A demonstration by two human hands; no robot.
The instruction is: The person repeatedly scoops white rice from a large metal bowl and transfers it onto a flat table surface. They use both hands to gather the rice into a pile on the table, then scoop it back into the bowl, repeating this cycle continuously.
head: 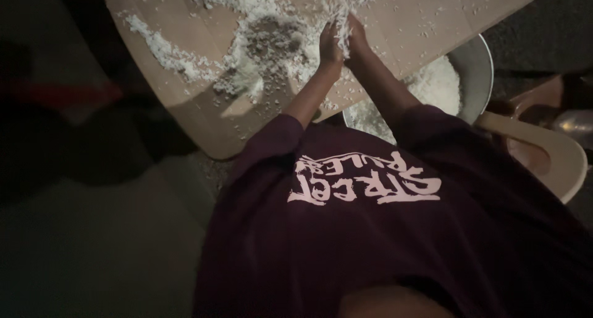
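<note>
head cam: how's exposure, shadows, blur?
Head view: underexposed, edges and floor nearly black; the board is lit, with a dark shadow over the white flakes; left hand and right hand, pressed together, are soft; bowl is dim.

Single head view, looking steeply down past own maroon shirt [370,231] onto near board [197,120] (dim light).

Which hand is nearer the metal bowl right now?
Right. The right hand is pressed against the left hand over the table, on the side toward the metal bowl; the left lies farther away.
</note>
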